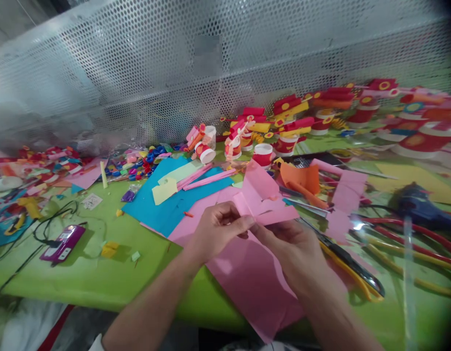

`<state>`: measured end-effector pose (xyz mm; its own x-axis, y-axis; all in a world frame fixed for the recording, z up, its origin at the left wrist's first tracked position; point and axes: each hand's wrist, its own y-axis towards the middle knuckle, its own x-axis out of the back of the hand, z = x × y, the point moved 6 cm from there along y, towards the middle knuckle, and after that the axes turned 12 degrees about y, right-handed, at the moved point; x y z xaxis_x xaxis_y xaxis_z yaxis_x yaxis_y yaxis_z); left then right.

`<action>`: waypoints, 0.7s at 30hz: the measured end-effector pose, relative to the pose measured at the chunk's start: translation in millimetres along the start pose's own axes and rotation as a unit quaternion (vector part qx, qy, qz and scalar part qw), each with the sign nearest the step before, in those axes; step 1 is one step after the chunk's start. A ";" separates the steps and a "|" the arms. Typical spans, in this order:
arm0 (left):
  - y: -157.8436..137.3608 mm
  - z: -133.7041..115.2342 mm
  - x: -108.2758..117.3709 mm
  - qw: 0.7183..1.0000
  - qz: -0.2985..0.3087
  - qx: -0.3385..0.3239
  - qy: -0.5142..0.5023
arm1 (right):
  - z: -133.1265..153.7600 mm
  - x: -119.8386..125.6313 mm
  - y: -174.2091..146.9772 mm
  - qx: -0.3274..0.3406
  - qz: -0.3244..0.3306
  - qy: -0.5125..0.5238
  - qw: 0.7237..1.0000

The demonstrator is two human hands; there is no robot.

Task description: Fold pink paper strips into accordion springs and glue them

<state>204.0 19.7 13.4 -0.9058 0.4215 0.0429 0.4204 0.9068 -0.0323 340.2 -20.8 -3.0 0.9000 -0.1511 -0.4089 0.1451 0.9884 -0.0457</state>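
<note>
Pink ppr [261, 183] btwn fingers [241, 226]

Two hands [220, 226], one held pink piece [261, 183], one purple device [64, 244], one printed card [91, 201], one glue gun [421, 207]

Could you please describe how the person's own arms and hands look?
The left hand and right hand are both bare, with no gloves, rings or watches visible. Both forearms are uncovered too. A small edge of white sleeve shows on the left; none is visible on the right.
</note>
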 end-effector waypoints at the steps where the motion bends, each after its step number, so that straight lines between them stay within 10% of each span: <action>1: 0.6 1.3 0.5 1.000 0.003 0.008 -0.011 | -0.6 1.8 0.1 0.003 -0.009 -0.015 1.000; 13: -1.8 10.9 -5.2 0.993 -0.025 0.070 -0.091 | 16.0 5.8 0.6 0.091 -0.043 -0.089 0.991; 21: -5.0 -1.6 -2.0 0.996 -0.072 0.029 -0.037 | 7.4 7.2 2.5 0.026 -0.059 -0.018 0.998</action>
<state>203.8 14.3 15.1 -0.9590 0.2825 -0.0228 0.2834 0.9549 -0.0887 350.1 -19.6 0.7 0.8895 -0.2677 -0.3702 0.2714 0.9615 -0.0430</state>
